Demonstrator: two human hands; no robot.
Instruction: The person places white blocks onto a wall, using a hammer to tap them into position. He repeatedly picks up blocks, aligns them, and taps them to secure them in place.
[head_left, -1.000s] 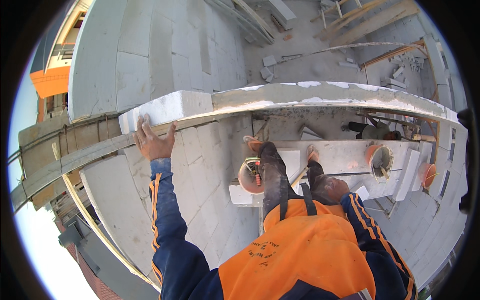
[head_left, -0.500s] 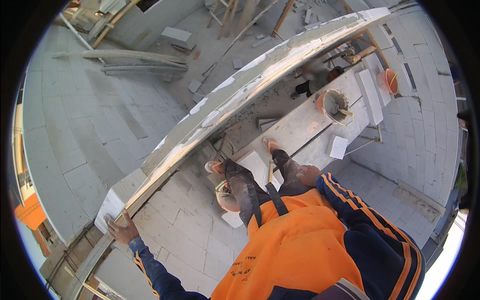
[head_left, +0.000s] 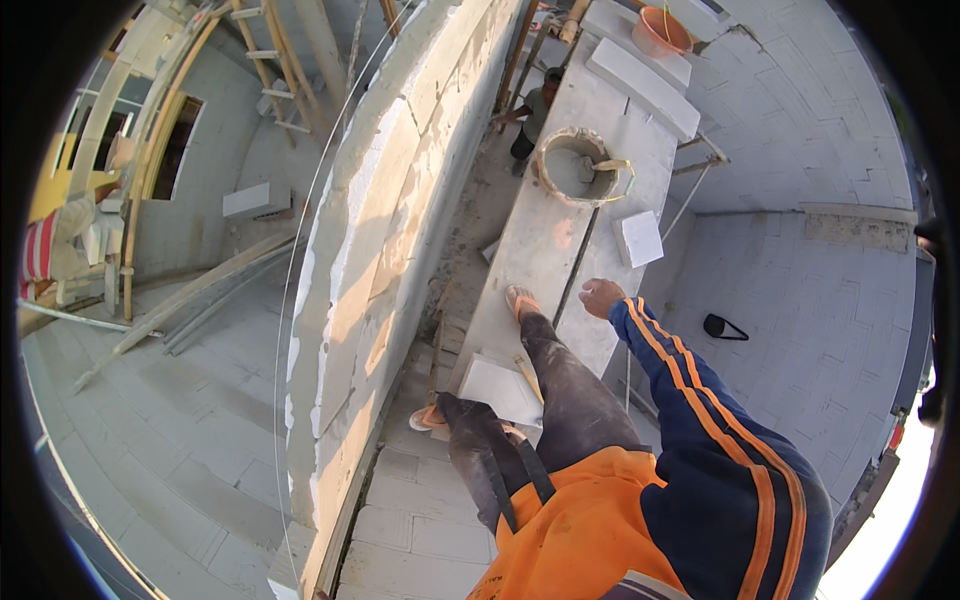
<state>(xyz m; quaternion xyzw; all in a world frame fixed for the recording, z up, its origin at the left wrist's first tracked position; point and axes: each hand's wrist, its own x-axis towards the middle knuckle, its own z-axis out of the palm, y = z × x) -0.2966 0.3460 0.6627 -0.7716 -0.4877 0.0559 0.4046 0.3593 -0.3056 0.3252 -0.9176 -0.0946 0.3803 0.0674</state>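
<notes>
My right hand (head_left: 601, 298) hangs above the right edge of the plank platform (head_left: 530, 265), fingers curled in and holding nothing that shows. Nearest to it are a pale block (head_left: 638, 240) on the planks and, farther up, a bucket of grey mortar (head_left: 575, 165) with a tool handle sticking out over its rim. My left hand is out of view. One sandaled foot (head_left: 520, 302) stands on the planks; the other (head_left: 427, 418) is by the wall's base. A white block (head_left: 500, 390) lies between my legs.
A tall block wall (head_left: 385, 250) with patchy mortar runs along my left, a thin line (head_left: 290, 270) beside it. Ahead, a person (head_left: 537, 110) is low beside the platform; another person (head_left: 60, 245) is far left. Long blocks (head_left: 645, 88) and an orange bucket (head_left: 660, 32) sit farther along.
My view has turned and moved forward along the platform. My left hand has left the wall's end and the picture. My right hand has swung forward from my thigh; one foot has stepped ahead.
</notes>
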